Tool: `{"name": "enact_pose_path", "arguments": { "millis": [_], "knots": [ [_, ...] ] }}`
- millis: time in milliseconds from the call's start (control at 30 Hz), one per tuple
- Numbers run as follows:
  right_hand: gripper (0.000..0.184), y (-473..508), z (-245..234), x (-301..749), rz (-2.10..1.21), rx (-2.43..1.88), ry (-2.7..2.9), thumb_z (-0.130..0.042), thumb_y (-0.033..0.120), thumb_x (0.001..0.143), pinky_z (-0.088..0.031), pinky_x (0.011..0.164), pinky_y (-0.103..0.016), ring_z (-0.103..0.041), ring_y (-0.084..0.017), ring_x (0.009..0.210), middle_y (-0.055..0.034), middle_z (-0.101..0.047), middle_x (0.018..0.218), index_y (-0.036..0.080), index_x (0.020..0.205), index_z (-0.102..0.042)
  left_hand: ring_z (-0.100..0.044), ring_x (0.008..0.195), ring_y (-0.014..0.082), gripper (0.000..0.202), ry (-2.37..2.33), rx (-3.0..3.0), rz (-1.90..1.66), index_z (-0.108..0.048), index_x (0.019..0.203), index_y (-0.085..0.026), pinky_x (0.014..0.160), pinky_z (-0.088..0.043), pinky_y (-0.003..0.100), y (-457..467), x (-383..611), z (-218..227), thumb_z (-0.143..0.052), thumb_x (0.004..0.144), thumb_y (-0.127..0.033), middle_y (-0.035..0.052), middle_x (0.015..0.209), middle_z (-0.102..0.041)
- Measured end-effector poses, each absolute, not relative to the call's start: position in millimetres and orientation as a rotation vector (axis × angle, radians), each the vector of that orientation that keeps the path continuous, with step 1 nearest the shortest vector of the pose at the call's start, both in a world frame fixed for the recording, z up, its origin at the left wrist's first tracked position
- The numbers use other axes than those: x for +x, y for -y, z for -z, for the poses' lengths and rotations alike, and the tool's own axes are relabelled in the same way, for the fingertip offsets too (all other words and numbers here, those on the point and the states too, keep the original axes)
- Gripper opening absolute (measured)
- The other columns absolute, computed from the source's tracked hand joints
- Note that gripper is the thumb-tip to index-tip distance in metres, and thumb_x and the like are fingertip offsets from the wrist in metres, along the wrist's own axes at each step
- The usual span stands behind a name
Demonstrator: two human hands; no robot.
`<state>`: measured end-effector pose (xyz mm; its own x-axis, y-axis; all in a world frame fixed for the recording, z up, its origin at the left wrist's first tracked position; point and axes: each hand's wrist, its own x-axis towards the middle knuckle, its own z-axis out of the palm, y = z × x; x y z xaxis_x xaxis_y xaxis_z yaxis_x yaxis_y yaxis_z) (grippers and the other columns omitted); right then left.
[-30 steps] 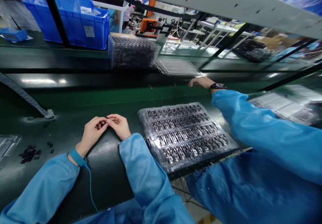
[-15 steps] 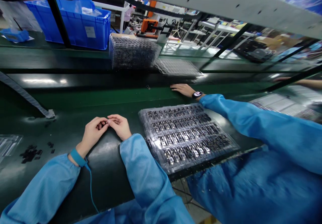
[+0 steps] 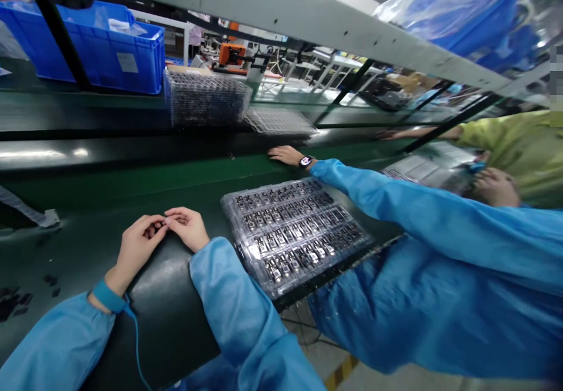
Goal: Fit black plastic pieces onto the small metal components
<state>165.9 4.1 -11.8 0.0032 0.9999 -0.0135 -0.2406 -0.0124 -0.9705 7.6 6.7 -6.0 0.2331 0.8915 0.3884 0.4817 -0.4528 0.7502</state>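
Observation:
My left hand (image 3: 137, 245) and my right hand (image 3: 189, 228) meet fingertip to fingertip over the dark green bench (image 3: 171, 315). Both are closed in a pinch; whatever is between the fingers is too small or hidden to make out. A teal wrist strap (image 3: 108, 296) with a cord circles my left wrist. To the right of my hands lies a clear plastic tray (image 3: 251, 251), apparently stacked, holding rows of small metal-and-black parts (image 3: 303, 233). Small flat black pieces (image 3: 12, 304) are scattered on the bench at far left.
A co-worker's hand (image 3: 285, 155) with a watch rests beyond the tray, its blue sleeve (image 3: 378, 189) stretching across the right. Another person in yellow-green (image 3: 519, 150) is farther right. Stacked clear trays (image 3: 206, 98) and a blue bin (image 3: 101, 51) stand behind; a grey beam (image 3: 246, 13) crosses overhead.
The view has swung to the right, so the scene shifts left and the person in yellow-green comes into sight. My hands stay pinched together, and the co-worker's hand stays beyond the tray.

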Motion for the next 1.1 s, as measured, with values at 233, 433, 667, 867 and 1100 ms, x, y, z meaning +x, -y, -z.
{"name": "enact_pose_path", "arguments": {
  "millis": [233, 433, 667, 867, 1100],
  "knots": [
    [0.035, -4.5, 11.0, 165.6, -1.335, -1.03, 1.004, -0.081, 0.039, 0.067, -0.057, 0.085, -0.037, -0.072, -0.018, 0.079, -0.0031, -0.075, 0.082, 0.018, 0.093, -0.073, -0.054, 0.062, 0.0115, 0.02, -1.256, 2.039, -1.133, -0.07, 0.1, -0.021, 0.059, -0.045, 0.024, -7.2, 6.9, 6.8, -0.064, 0.087, -0.036, 0.0002, 0.08, -0.064],
    [0.033, -4.6, 11.0, 166.3, -1.32, -1.018, 1.018, -0.08, 0.037, 0.069, -0.057, 0.082, -0.035, -0.072, -0.018, 0.079, -0.0033, -0.074, 0.081, 0.018, 0.094, -0.072, -0.053, 0.061, 0.0107, 0.019, -1.262, 2.049, -1.122, -0.069, 0.101, -0.021, 0.057, -0.044, 0.023, -6.3, 8.0, 2.4, -0.064, 0.087, -0.033, -0.0001, 0.079, -0.062],
    [0.031, -4.2, 11.1, 165.8, -1.327, -1.019, 1.012, -0.079, 0.037, 0.07, -0.057, 0.081, -0.035, -0.072, -0.019, 0.079, -0.0037, -0.074, 0.081, 0.018, 0.094, -0.072, -0.053, 0.061, 0.0103, 0.017, -1.252, 2.053, -1.131, -0.069, 0.1, -0.021, 0.058, -0.044, 0.023, -6.6, 7.8, 3.1, -0.064, 0.087, -0.031, -0.0004, 0.079, -0.062],
    [0.031, -4.5, 11.6, 165.3, -1.331, -1.017, 1.007, -0.08, 0.036, 0.069, -0.057, 0.082, -0.034, -0.073, -0.019, 0.081, -0.0043, -0.075, 0.083, 0.018, 0.093, -0.071, -0.053, 0.063, 0.0104, 0.017, -1.252, 2.024, -1.11, -0.069, 0.101, -0.021, 0.058, -0.043, 0.023, -6.2, 8.0, 4.5, -0.064, 0.088, -0.032, -0.0008, 0.08, -0.062],
    [0.03, -3.9, 9.4, 166.0, -1.328, -1.023, 1.01, -0.079, 0.036, 0.07, -0.057, 0.082, -0.034, -0.073, -0.019, 0.081, -0.004, -0.075, 0.083, 0.018, 0.093, -0.072, -0.053, 0.062, 0.0105, 0.017, -1.256, 2.015, -1.112, -0.069, 0.101, -0.021, 0.059, -0.044, 0.024, -5.9, 9.0, 2.9, -0.065, 0.087, -0.031, -0.0012, 0.08, -0.062]
  ]
}}
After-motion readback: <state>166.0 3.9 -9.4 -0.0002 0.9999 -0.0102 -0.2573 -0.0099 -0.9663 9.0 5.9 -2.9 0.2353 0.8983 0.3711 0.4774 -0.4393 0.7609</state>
